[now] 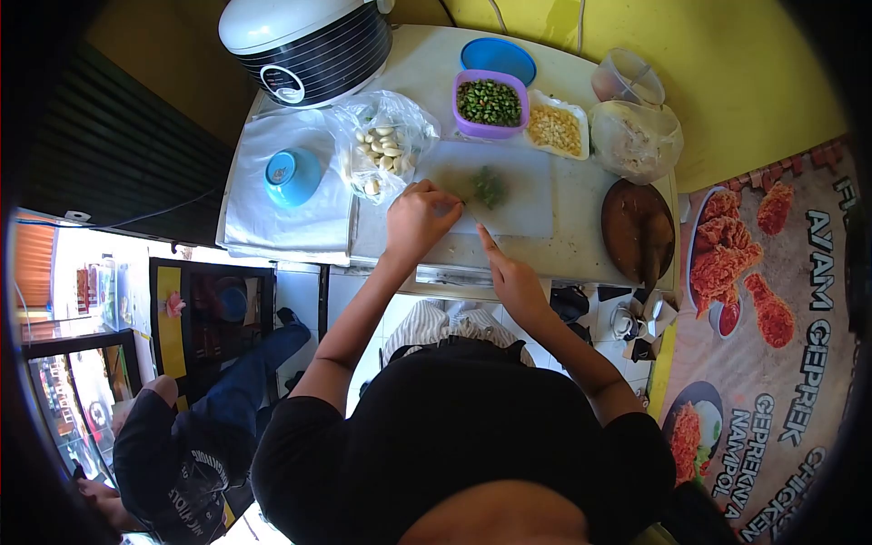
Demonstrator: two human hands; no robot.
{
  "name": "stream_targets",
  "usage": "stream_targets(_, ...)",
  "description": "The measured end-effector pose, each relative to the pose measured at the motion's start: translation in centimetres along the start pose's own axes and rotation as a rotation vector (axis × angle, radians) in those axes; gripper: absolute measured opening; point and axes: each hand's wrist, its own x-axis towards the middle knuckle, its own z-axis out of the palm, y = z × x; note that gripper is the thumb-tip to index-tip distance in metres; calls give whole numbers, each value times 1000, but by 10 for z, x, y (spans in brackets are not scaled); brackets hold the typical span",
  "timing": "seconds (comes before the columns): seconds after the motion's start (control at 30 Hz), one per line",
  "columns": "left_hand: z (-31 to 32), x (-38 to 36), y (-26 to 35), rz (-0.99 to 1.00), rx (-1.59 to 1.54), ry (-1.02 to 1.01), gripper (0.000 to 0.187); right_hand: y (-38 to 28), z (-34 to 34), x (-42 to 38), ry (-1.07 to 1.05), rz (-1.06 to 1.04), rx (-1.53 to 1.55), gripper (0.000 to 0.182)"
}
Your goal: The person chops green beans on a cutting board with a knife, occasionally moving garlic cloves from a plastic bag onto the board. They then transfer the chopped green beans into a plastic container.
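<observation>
A pale cutting board [531,186] lies on the table, with a small heap of chopped green pieces [490,186] on it. My left hand [422,218] is over the board's left part, its fingers pinched together near the greens; what they hold is too small to make out. My right hand [511,275] is at the board's front edge with the index finger stretched toward the greens. Its other fingers are curled, and whatever they may hold is hidden. Behind the board is a purple container [490,130] of chopped green pieces.
Left of the board are a bag of garlic [386,145], a blue bowl [292,176] and a rice cooker [309,50]. To the right are a tray of chopped pieces [557,129], a plastic bag [636,141] and a stone mortar [627,232]. Another person [182,454] sits at lower left.
</observation>
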Motion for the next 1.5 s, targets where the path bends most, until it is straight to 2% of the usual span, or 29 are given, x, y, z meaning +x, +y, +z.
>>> stream_targets(0.3,2,-3,-1,-13,6,10,12,0,-10,16,-7,-3,75,54)
stream_targets(0.37,3,-2,-1,-18,20,-4,18,9,-20,20,-78,-6,331,57)
stream_targets(0.5,7,9,1,14,30,20,19,12,-42,24,-64,16,519,50)
stream_targets(0.57,10,15,5,-3,8,33,18,13,-46,25,41,105,613,51)
stream_targets(0.7,16,15,9,-19,-14,3,17,17,-48,23,46,103,619,50)
stream_targets(0.77,23,16,3,63,-103,50,15,17,-49,22,-1,124,644,50)
stream_targets(0.9,-3,13,20,16,-206,63,17,12,-49,26,-56,169,676,51)
stream_targets(0.97,-23,13,22,77,-185,207,20,13,-47,31,-46,154,651,50)
stream_targets(1.1,-65,28,-5,41,-108,367,16,7,-45,43,-69,143,672,50)
stream_targets(1.17,-79,37,-35,122,96,356,14,1,-48,47,-99,163,663,49)
stream_targets(1.2,-88,38,-42,86,156,274,12,1,-46,50,-104,157,665,49)
stream_targets(1.23,-93,40,-47,83,161,276,12,1,-44,53,-108,140,665,50)
stream_targets(1.3,-97,41,-56,108,312,98,12,0,-43,58,-117,124,669,50)
stream_targets(1.33,-96,42,-60,114,294,40,11,-1,-44,61,-136,122,672,50)
stream_targets(1.5,-90,54,-59,185,293,26,8,-7,-47,71,-168,116,666,50)
